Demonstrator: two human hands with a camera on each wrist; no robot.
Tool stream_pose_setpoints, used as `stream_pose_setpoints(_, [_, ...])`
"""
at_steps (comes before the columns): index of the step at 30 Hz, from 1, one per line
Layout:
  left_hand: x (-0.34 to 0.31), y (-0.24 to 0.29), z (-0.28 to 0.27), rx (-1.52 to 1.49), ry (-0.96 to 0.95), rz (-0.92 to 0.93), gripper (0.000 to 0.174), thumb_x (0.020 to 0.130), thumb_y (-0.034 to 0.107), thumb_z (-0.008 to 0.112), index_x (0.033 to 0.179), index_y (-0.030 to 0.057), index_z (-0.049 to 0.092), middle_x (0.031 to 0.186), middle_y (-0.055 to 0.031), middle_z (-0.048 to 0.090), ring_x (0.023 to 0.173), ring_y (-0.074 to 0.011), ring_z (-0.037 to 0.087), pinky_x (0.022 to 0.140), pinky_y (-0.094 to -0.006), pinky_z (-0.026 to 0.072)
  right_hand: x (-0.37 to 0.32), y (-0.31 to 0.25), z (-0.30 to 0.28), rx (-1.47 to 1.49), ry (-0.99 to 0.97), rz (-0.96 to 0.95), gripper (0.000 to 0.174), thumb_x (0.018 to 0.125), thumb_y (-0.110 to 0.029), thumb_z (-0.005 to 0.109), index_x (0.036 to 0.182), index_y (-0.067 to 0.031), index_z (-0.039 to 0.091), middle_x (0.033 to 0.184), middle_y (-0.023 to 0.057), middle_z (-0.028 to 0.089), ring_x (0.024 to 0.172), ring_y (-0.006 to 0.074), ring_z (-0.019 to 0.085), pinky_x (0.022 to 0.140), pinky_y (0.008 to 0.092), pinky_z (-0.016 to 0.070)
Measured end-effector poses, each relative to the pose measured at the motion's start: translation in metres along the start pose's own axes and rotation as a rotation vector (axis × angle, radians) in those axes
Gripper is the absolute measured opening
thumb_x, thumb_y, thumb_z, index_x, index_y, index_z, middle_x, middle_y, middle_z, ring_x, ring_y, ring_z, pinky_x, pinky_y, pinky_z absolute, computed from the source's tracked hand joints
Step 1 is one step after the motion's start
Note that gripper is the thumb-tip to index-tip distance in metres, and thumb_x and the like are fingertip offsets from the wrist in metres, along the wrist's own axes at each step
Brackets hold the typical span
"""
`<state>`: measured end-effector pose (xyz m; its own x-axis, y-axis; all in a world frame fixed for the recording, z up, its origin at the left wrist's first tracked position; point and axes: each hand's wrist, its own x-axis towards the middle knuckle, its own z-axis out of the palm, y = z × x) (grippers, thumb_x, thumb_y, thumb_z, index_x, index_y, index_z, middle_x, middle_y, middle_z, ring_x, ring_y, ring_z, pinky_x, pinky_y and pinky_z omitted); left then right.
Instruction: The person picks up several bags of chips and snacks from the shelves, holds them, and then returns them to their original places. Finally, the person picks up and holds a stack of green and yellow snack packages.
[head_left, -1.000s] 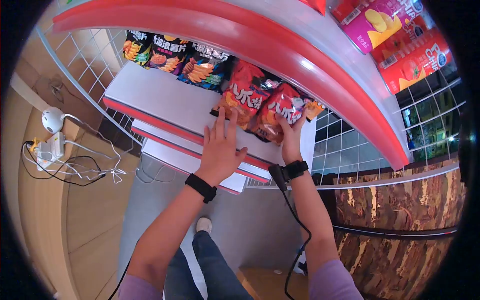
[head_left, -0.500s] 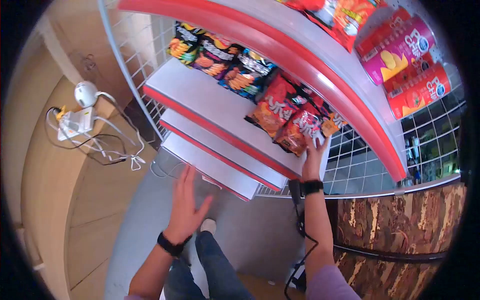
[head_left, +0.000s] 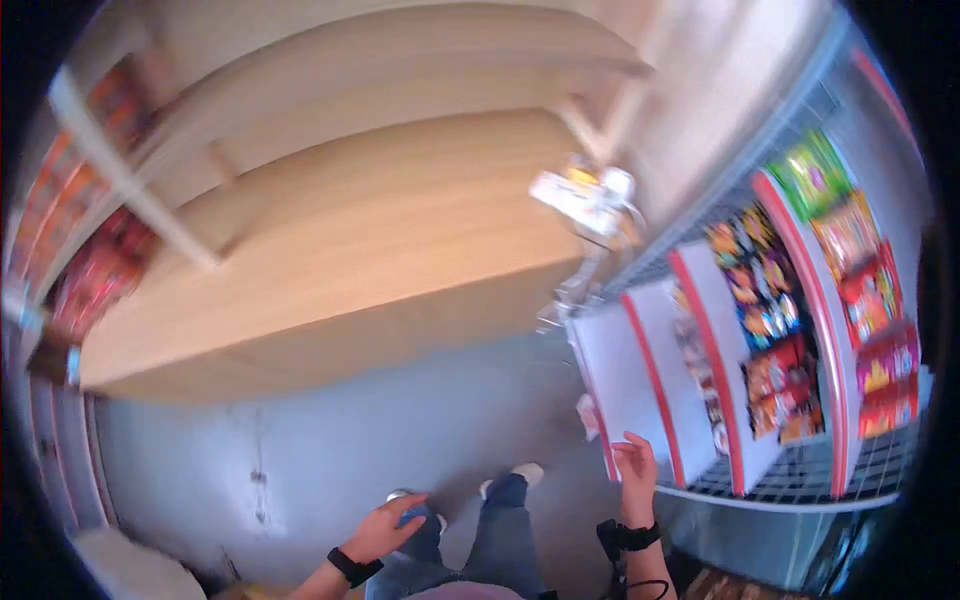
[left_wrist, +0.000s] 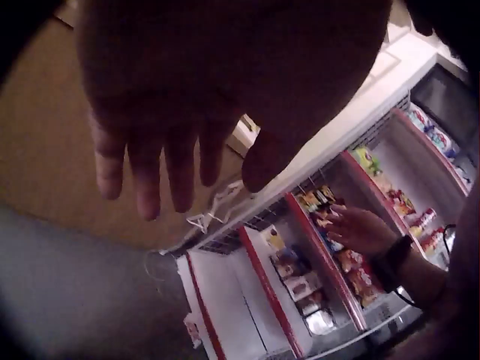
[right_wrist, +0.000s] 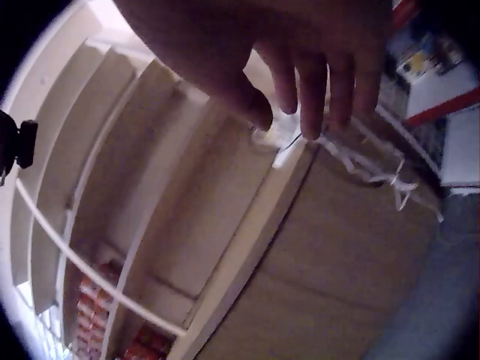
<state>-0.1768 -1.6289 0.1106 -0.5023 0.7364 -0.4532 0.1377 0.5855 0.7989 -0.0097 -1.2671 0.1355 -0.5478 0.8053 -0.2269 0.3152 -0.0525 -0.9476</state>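
Low in the head view, the left hand (head_left: 380, 532) hangs over the floor near the person's legs, holding nothing. Its fingers spread loosely across the top of the left wrist view (left_wrist: 172, 112). The right hand (head_left: 636, 472) is by the lower front edge of the snack rack (head_left: 625, 350), fingers loosely bent and free of any object; in the right wrist view the same hand (right_wrist: 300, 60) hangs with fingers apart. Red chip bags (head_left: 778, 370) and dark chip bags (head_left: 757, 290) stand on a rack shelf, beyond the right hand.
A long wooden shelf (head_left: 380, 220) spans the upper left, with red packages (head_left: 100, 275) at its far left end. A white power strip (head_left: 580, 200) with tangled cables lies at its right end. Green bags (head_left: 812, 175) and red canisters (head_left: 888, 408) sit on a higher rack shelf.
The head view has swung left, so the rack now lies at the right and the wooden shelf fills the upper left. The right hand has come away from the red bags.
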Motion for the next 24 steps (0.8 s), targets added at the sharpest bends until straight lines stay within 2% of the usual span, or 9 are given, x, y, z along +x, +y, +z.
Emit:
stream_pose_setpoints(2, [-0.051,-0.024,-0.036,-0.043,0.160,-0.032,0.043,0.089,0.026,0.060,0.127,0.0103,0.051,0.122,-0.0109,0.059,0.109,-0.0266,0.058,0.088,-0.0356,0.0482,-0.009,-0.024,0.073,-0.058,-0.210,-0.105,0.030,0.088,-0.004,0.059,0.117,-0.0029,0.054,0.102,0.0076,0.062,0.092,0.0133,0.058,0.084,0.0269,0.0452])
stream_pose_setpoints(4, [-0.105,-0.039,-0.076,-0.103,0.230,-0.171,0.041,0.089,0.026,0.060,0.126,0.0080,0.052,0.120,-0.0120,0.060,0.110,-0.0272,0.058,0.088,-0.0356,0.0482,-0.035,-0.074,0.152,-0.100,-0.498,-0.076,0.028,0.089,-0.006,0.059,0.117,-0.0024,0.054,0.100,0.0079,0.063,0.091,0.0128,0.059,0.083,0.0264,0.0458])
stream_pose_setpoints(5, [-0.129,-0.048,-0.094,-0.149,0.285,-0.240,0.041,0.089,0.026,0.061,0.125,0.0067,0.052,0.120,-0.0124,0.059,0.110,-0.0262,0.058,0.089,-0.0351,0.0477,-0.042,-0.079,0.188,-0.070,-0.606,-0.074,0.028,0.089,-0.008,0.059,0.116,-0.0018,0.054,0.099,0.0079,0.064,0.092,0.0125,0.059,0.083,0.0262,0.0458])
stream_pose_setpoints(9, [-0.226,-0.070,-0.141,-0.274,0.596,-0.327,0.041,0.089,0.023,0.060,0.126,0.0070,0.051,0.119,-0.0116,0.060,0.109,-0.0235,0.058,0.089,-0.0351,0.0470,-0.083,-0.127,0.303,-0.045,-0.909,-0.047,0.027,0.089,-0.008,0.059,0.115,-0.0006,0.055,0.098,0.0081,0.065,0.091,0.0122,0.060,0.083,0.0253,0.0460])
stream_pose_setpoints(13, [-0.284,-0.094,-0.165,-0.398,0.847,-0.396,0.040,0.090,0.023,0.059,0.126,0.0069,0.051,0.118,-0.0117,0.060,0.109,-0.0237,0.058,0.090,-0.0353,0.0465,-0.109,-0.164,0.398,-0.091,-1.028,-0.059,0.024,0.089,-0.004,0.055,0.112,-0.0006,0.056,0.091,0.0084,0.066,0.092,0.0150,0.061,0.086,0.0275,0.0453])
stream_pose_setpoints(18, [-0.330,-0.166,-0.207,-0.518,0.950,-0.417,0.040,0.091,0.026,0.057,0.126,0.0070,0.051,0.119,-0.0122,0.059,0.110,-0.0237,0.057,0.093,-0.0355,0.0455,-0.149,-0.177,0.530,-0.116,-1.203,-0.159,0.022,0.089,-0.003,0.055,0.111,-0.0005,0.057,0.090,0.0091,0.066,0.090,0.0156,0.061,0.085,0.0280,0.0459])
stream_pose_setpoints(22, [-0.352,-0.218,-0.278,-0.479,1.040,-0.428,0.042,0.091,0.029,0.054,0.127,0.0070,0.049,0.120,-0.0141,0.059,0.110,-0.0274,0.057,0.092,-0.0369,0.0462,-0.166,-0.198,0.645,-0.190,-1.196,-0.188,0.022,0.088,-0.003,0.055,0.110,0.0000,0.056,0.090,0.0094,0.066,0.087,0.0155,0.061,0.083,0.0281,0.0465])
stream_pose_setpoints(24, [-0.366,-0.247,-0.324,-0.517,1.115,-0.430,0.041,0.092,0.029,0.054,0.127,0.0075,0.049,0.121,-0.0137,0.059,0.111,-0.0273,0.057,0.093,-0.0369,0.0459,-0.165,-0.208,0.716,-0.256,-1.294,-0.248,0.031,0.089,-0.022,0.059,0.119,-0.0126,0.058,0.110,0.0139,0.065,0.105,0.0292,0.059,0.096,0.0347,0.0417])
